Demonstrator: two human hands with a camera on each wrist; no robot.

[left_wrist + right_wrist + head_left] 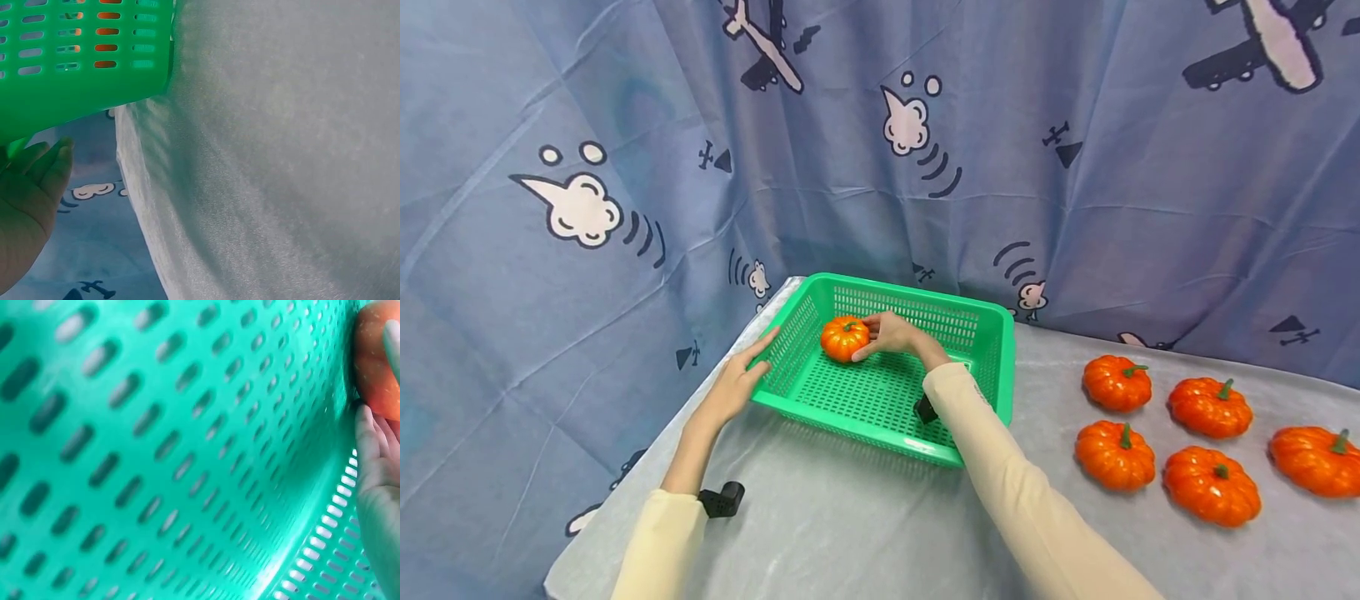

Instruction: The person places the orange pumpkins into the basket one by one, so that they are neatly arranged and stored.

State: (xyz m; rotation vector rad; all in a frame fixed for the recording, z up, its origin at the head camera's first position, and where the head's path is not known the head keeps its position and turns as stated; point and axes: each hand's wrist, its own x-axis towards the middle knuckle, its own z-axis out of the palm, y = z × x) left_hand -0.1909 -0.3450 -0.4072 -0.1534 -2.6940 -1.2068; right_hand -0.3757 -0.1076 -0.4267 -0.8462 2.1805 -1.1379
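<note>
A green plastic basket [880, 436] with slotted walls stands on the table. Inside it, toward the left end, is a small orange pumpkin [842, 338] with a green stem. My right hand [892, 335] reaches into the basket and holds this pumpkin from its right side, thumb and fingers about it. In the right wrist view the pumpkin [375, 369] shows at the right edge, near the slotted wall. At the basket's left rim rests my left hand [737, 379], fingers extended. The left wrist view has that hand [34, 200] beside the basket's underside [94, 94].
Several more orange pumpkins lie to the right of the basket, among them a near one [1116, 456] and a far-right one [1317, 461]. A grey cloth covers the table [820, 525]. Blue patterned curtains [850, 167] hang behind and to the left.
</note>
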